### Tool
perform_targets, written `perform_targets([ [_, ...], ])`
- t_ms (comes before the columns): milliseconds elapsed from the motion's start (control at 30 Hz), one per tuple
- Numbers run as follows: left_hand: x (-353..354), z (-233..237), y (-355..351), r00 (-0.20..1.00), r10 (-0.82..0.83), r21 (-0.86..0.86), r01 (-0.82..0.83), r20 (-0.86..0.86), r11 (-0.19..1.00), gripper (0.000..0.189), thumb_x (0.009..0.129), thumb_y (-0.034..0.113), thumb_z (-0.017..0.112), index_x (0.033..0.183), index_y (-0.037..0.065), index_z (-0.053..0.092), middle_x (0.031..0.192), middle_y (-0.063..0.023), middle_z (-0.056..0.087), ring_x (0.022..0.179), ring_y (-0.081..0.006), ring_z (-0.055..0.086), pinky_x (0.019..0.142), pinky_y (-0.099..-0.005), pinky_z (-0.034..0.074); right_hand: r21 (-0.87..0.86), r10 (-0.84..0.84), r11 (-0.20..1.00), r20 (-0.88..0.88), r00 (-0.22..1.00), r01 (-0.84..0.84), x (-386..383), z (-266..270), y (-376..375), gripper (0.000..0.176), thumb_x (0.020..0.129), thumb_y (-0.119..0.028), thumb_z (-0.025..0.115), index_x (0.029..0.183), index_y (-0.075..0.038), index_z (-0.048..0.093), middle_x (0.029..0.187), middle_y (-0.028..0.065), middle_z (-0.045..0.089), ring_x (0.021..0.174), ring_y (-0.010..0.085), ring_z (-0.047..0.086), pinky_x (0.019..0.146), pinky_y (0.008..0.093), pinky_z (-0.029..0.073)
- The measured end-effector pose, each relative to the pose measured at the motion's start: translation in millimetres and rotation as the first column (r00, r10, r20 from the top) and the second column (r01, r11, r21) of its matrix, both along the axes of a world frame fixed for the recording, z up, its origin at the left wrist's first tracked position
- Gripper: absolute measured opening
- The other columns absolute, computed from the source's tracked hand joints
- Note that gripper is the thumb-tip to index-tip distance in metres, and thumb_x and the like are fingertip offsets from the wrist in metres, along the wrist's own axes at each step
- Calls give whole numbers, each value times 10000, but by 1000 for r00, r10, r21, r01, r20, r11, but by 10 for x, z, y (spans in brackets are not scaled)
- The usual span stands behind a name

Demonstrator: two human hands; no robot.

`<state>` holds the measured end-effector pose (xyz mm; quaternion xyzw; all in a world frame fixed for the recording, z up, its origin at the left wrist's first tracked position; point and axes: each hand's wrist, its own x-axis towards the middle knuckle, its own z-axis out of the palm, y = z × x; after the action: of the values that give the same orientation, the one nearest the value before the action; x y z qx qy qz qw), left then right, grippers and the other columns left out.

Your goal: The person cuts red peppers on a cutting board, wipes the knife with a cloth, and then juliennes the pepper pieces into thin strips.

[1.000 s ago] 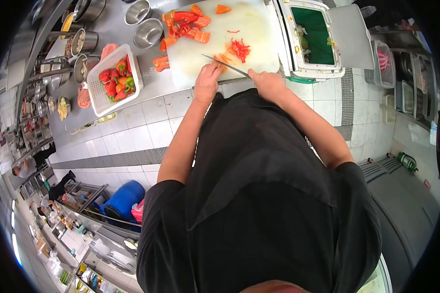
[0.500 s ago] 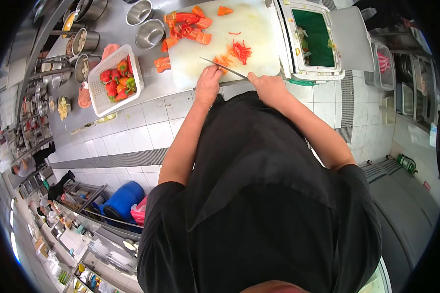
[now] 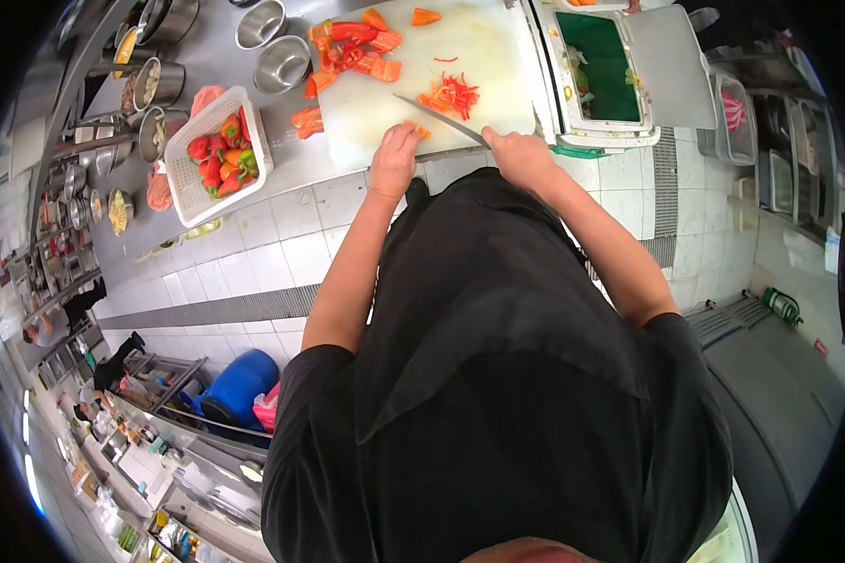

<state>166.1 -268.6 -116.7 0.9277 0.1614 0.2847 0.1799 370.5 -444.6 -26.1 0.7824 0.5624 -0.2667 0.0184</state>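
My right hand (image 3: 524, 157) is wrapped round the handle of a knife (image 3: 441, 119), whose blade points up and left over the white cutting board (image 3: 498, 66). At the board's near edge, my left hand (image 3: 394, 158) has its fingers curled on a small orange pepper piece (image 3: 422, 130); part of it is hidden. Beyond the blade lies a small pile of red and orange pepper strips (image 3: 454, 96). Larger cut pepper pieces (image 3: 352, 49) sit together at the board's far left, some overhanging its edge.
A white basket (image 3: 190, 192) of whole peppers stands left of the board. Two steel bowls (image 3: 283, 66) are behind it, with several pots (image 3: 160, 83) farther left. On the right is an open bin (image 3: 603, 70) with a green lining. Other people are in the distance at left.
The knife has shifted right, away from my left fingers, and its blade now lies beside the strip pile. Orange strips have joined the red ones. My left hand has moved slightly left.
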Motion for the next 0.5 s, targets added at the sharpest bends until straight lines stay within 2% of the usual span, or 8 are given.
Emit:
perform_targets([
  [33,23,1,12,1000,2,11,-2,-3,1000,262,814,-70,653,1059,18,678,1158,-113,680,1091,-331,670,907,-422,582,20,33,999,51,998,-34,-15,106,-33,323,951,-53,545,1272,-83,570,924,207,762,879,392,767,741,520,596],
  [167,60,38,18,999,-4,-4,4,-35,1000,274,803,-59,639,1062,19,683,1145,-106,673,1101,-324,662,918,-413,576,25,80,996,73,994,-82,-128,260,-103,305,954,-55,543,1257,-76,573,888,201,760,844,380,771,705,511,598],
  [267,82,64,-2,1000,12,8,-12,-16,1000,283,802,-55,640,1067,29,693,1128,-99,670,1099,-317,658,919,-412,572,7,49,999,90,995,-50,-196,53,-102,294,950,-59,553,1243,-67,571,870,192,760,810,376,767,673,511,592],
  [333,43,32,-30,999,15,1,-15,-31,1000,290,801,-55,641,1071,35,699,1130,-94,672,1098,-314,659,916,-412,573,98,29,995,3,1000,-29,-203,-221,-80,336,948,-62,562,1284,-63,566,876,194,761,820,382,766,689,509,595],
  [500,82,38,7,1000,20,49,-19,-13,999,300,798,-57,642,1071,46,710,1135,-85,679,1091,-305,660,909,-411,575,159,46,986,12,999,-47,-184,-305,-69,421,932,-37,559,1352,-60,549,879,198,760,836,402,762,713,510,596],
])
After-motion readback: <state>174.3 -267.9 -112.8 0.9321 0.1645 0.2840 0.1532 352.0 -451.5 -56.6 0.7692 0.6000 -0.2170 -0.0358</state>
